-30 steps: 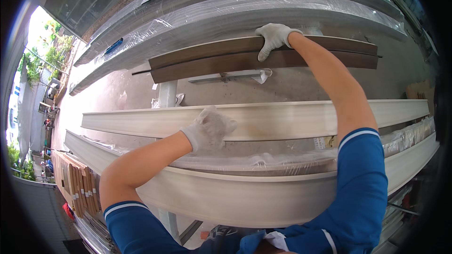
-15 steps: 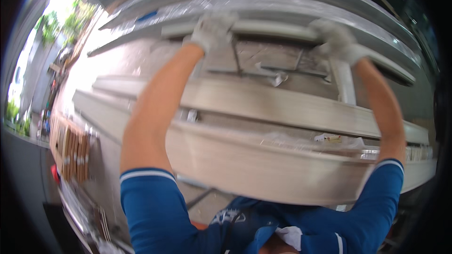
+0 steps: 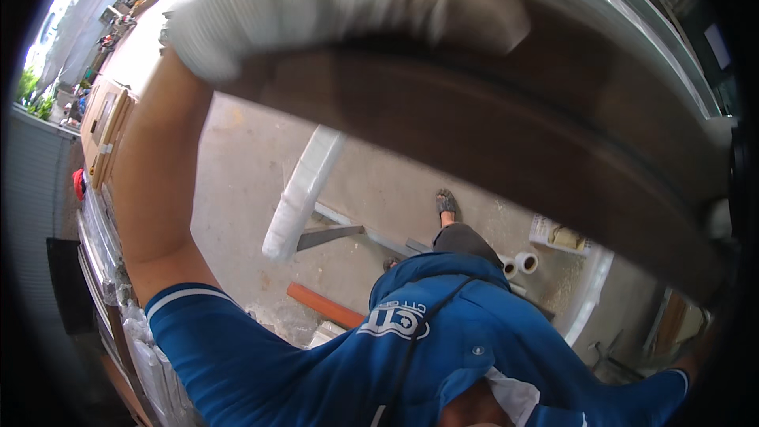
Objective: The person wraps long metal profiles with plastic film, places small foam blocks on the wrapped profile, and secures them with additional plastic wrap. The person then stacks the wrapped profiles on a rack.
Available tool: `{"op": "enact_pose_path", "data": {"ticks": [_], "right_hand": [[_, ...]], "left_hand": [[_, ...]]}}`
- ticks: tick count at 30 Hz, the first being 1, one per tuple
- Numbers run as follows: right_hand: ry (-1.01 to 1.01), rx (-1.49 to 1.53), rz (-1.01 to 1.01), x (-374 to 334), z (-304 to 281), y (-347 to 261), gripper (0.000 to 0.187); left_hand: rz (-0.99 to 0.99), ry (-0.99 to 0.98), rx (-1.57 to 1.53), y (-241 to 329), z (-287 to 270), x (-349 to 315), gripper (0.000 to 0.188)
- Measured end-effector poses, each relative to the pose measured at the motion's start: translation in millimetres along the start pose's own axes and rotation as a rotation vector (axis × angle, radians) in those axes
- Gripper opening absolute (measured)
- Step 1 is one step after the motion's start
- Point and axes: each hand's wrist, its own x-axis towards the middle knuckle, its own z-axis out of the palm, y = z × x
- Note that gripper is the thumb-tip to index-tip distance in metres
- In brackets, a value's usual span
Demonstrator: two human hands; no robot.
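Note:
A long dark-looking board (image 3: 474,142) is raised close in front of me, slanting down from upper left to right and filling much of the view. My left hand (image 3: 316,12), in a whitish knit glove, is closed over its upper left part; the fingers are smeared by motion. At the board's right end, a white glove patch of my right hand (image 3: 720,220) shows against it, mostly lost in the dark rim. My right forearm reaches up towards that end.
Below the board stands a support with a white-wrapped bar (image 3: 304,190). An orange-brown strip (image 3: 324,306), two rolls (image 3: 526,262) and a white box (image 3: 557,236) lie on the concrete floor (image 3: 237,174). Wrapped lengths (image 3: 107,245) and wooden panels (image 3: 107,126) stand at left.
My hands were stretched far out on a long pale piece; now a board is held up close to me. The pale boards lying before me have gone from view, and floor shows.

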Motion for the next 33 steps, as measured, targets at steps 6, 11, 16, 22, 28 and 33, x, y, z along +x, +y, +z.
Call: {"op": "enact_pose_path", "data": {"ticks": [6, 11, 16, 22, 28, 33], "right_hand": [[-0.217, -0.288, 0.216, 16.5, 122.1, 111.9, 0.058], [-0.332, -0.178, 0.162, 47.3, 183.2, 232.1, 0.068], [-0.398, -0.355, 0.128, 55.0, 172.0, 222.1, 0.076], [-0.114, -0.014, -0.246, 48.5, -20.4, 146.0, 0.068], [0.092, -0.513, 0.258, 144.1, -143.5, 288.6, 0.078], [-0.303, -0.402, 0.507, 190.8, -134.8, 388.3, 0.083]], "left_hand": [[-0.062, -0.303, 0.200, -65.7, 105.6, -88.3, 0.075], [-0.339, -0.684, 0.115, -109.7, 168.8, -113.6, 0.086], [-0.479, -0.622, 0.199, -98.8, 172.0, -87.9, 0.064], [-0.063, -0.089, -0.085, -74.9, 39.8, 44.7, 0.034], [-0.141, -0.325, 0.403, -159.5, 70.4, 259.3, 0.060], [-0.216, -0.734, 0.523, -237.3, 151.4, 290.0, 0.099]]}}
